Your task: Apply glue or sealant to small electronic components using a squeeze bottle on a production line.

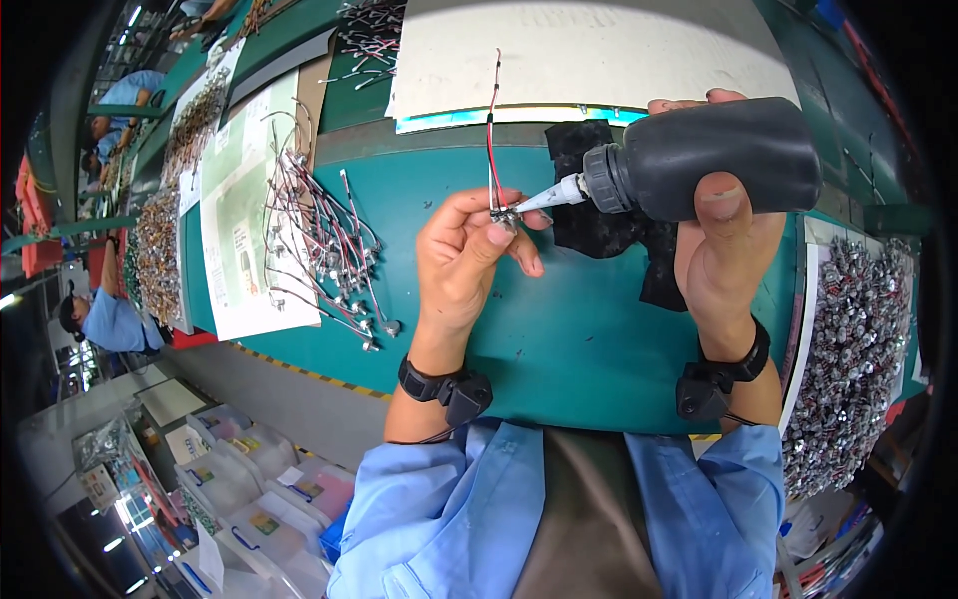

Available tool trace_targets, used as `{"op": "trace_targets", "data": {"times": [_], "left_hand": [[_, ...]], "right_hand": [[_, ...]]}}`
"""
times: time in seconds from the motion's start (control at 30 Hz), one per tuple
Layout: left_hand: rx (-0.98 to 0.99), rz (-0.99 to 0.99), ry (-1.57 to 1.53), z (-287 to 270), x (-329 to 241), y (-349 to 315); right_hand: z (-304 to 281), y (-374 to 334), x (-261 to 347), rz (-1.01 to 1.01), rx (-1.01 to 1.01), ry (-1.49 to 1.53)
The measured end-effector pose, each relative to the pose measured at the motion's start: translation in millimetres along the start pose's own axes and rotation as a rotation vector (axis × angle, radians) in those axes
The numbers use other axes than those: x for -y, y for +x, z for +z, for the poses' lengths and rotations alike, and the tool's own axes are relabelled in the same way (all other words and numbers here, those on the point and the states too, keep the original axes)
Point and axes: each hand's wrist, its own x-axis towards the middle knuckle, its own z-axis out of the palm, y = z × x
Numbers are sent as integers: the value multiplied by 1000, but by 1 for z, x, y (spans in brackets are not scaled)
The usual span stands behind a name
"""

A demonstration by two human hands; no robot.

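Between the fingertips of my left hand (pixel 461 258) is a small wired metal part (pixel 506 217); its exact kind is too small to make out. Its red, white and black wires (pixel 493 150) rise away from me, with a dark tip at the far end. My right hand (pixel 726 250) grips a black squeeze bottle (pixel 723 155), tipped on its side, thumb across its wall. The bottle's pale tapered nozzle (pixel 554 194) points left and reaches the metal part, touching it or very nearly so. Beneath the nozzle lies a dark, stained cloth (pixel 594 228).
A pile of similar wired parts (pixel 334 250) lies left on paper sheets and the green table (pixel 559 349). Many metal parts fill a tray (pixel 848 369) at right. A pale board (pixel 589 55) stands beyond. Plastic bins (pixel 269 509) are lower left; co-workers in blue (pixel 115 319) sit farther left.
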Motion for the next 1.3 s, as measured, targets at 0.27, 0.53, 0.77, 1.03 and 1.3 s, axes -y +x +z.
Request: {"op": "trace_targets", "data": {"times": [0.27,0.53,0.77,1.03,1.3], "left_hand": [[-18,-9,66,0,-1,1],[-51,42,131,2,-12,4],[-90,222,398,12,-66,76],[-59,205,1191,64,-3,293],[-154,185,1725,86,103,345]], "right_hand": [[-2,4,-1,-30,57,-67],[-49,37,26,-165,-211,-381],[-125,56,65,-222,-498,16],[-156,56,85,-312,-597,121],[-160,62,80,-262,-679,183]]}}
